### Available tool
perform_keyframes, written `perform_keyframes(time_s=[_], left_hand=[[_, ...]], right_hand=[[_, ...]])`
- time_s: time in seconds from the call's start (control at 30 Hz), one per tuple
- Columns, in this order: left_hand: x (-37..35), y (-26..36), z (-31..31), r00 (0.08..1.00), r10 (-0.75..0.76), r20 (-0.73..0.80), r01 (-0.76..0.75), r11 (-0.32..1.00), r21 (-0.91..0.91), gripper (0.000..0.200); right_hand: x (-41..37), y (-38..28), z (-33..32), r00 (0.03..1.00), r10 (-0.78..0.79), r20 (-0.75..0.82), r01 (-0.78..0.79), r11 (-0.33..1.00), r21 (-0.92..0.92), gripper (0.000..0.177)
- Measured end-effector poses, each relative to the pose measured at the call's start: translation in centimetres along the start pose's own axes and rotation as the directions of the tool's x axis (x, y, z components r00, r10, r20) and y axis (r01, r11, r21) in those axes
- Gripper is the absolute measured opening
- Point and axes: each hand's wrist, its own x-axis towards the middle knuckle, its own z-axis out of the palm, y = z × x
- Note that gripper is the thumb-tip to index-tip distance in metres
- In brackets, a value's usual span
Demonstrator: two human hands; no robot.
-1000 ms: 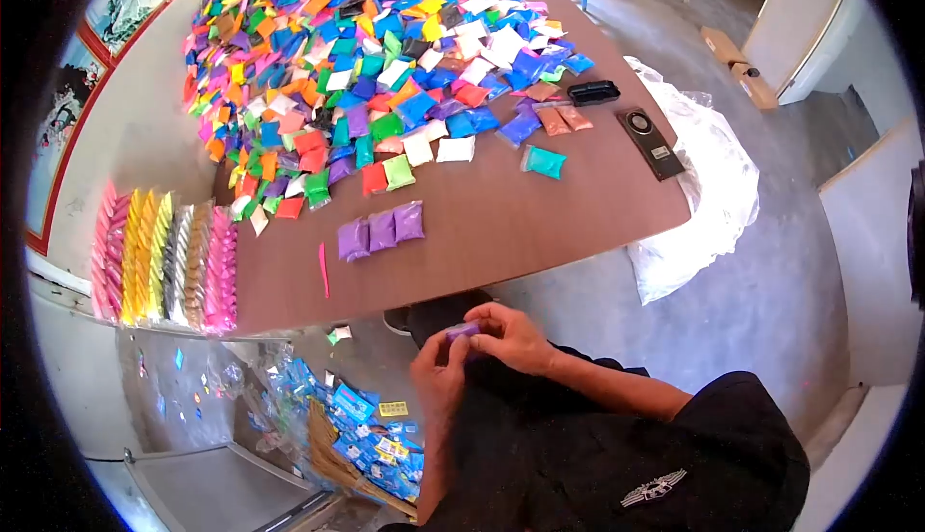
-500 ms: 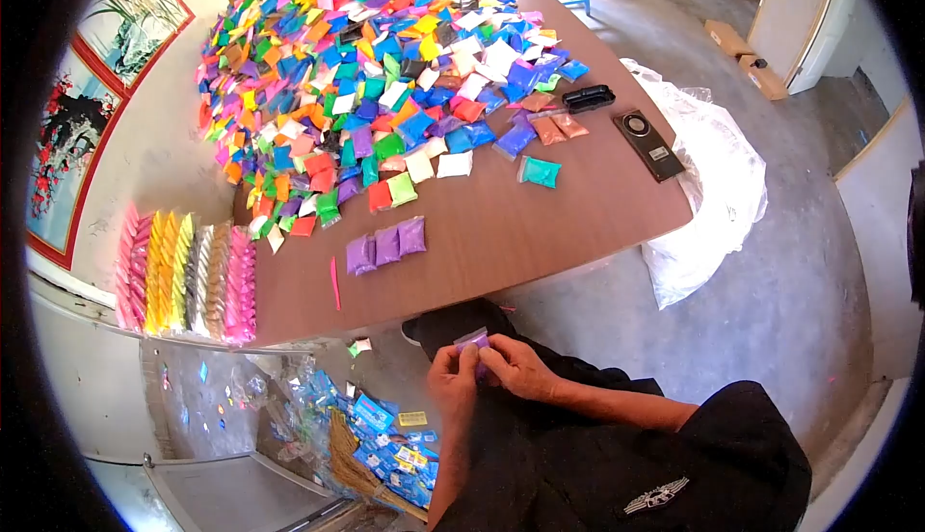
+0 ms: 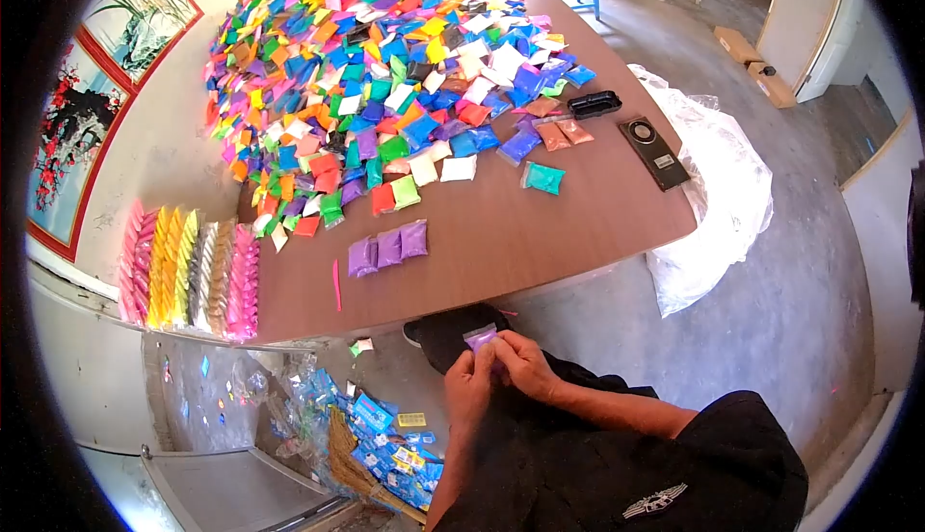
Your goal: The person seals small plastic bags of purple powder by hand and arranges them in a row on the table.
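Observation:
A small purple packet is pinched between both hands over my lap, in front of the table's near edge. My left hand grips it from the left, and my right hand from the right; the fingers cover its lower part. On the brown table three purple packets lie side by side, with a thin pink stick to their left. A teal packet lies farther right. Behind them spreads a large heap of many-coloured packets.
Rows of stacked packets stand at the table's left edge. A phone and a black case lie at the right. Clear plastic hangs beyond the table. A broom and blue wrappers are on the floor below.
Both hands, still holding the purple packet, appear slightly farther right. The whole view has shifted a little; the things on the table lie as before.

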Motion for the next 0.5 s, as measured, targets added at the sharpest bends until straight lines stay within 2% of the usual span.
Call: perform_keyframes(time_s=[0.13,0.2,0.33,0.43,0.5], left_hand=[[0.4,-1.4,0.1,0.997,0.073,-0.009,-0.073,0.997,-0.017,0.035],[0.4,-2.2,0.2,0.981,0.190,-0.030,-0.189,0.982,0.029,0.032],[0.2,-1.0,0.5,0.983,0.179,-0.034,-0.179,0.984,0.022,0.035],[0.2,-1.0,0.6,0.994,0.101,-0.033,-0.099,0.994,0.040,0.038],[0.2,-0.8,0.7,0.986,0.165,-0.034,-0.155,0.968,0.196,0.041]], right_hand=[[0.4,0.6,-0.5,1.000,-0.010,0.005,0.011,1.000,-0.016,0.030],[0.7,0.6,-0.7,0.996,0.070,0.054,-0.069,0.997,-0.016,0.032],[0.7,0.3,-0.7,0.997,0.063,0.039,-0.062,0.998,-0.006,0.030],[0.7,0.8,-0.4,0.999,0.029,-0.046,-0.030,0.999,-0.015,0.028],[0.6,1.3,-0.3,0.995,-0.004,-0.097,0.006,1.000,0.022,0.026]])
